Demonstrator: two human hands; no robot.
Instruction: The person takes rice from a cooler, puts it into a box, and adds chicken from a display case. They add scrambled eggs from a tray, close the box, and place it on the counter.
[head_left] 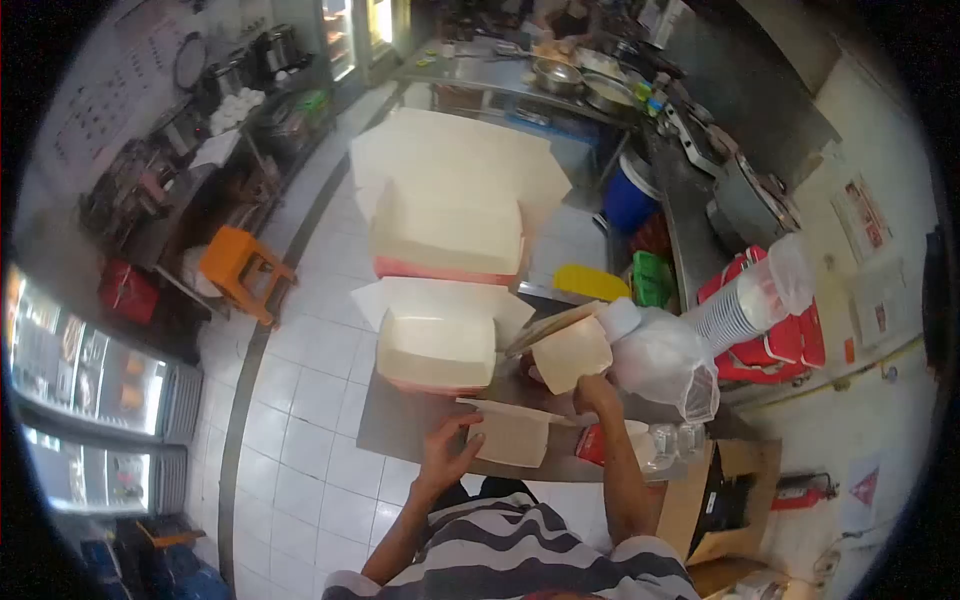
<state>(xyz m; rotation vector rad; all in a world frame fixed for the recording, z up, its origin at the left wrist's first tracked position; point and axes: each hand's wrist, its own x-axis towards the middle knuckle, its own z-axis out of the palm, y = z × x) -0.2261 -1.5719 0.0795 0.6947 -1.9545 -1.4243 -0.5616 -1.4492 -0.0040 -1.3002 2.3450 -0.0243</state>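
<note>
At the table's (398, 432) front edge, your open left hand (447, 452) pins flat beige card (512, 438) while your right hand (592, 388), clamping a folded cream carton (570, 355), could topple stacked white boxes (437, 345).

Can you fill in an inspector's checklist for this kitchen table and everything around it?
Surface: metal table, mostly covered, bare at its near left corner.
Job's things: folded box held up above the table; flat box lying on it.
Clutter: stacks of open boxes, plastic bag, sleeve of cups.
Hands: left hand spread at the flat box's edge; right hand grips the folded box from below.
Cables: nothing seen.
Surroundings: orange stool, blue bucket, fridges, tiled floor.
</note>
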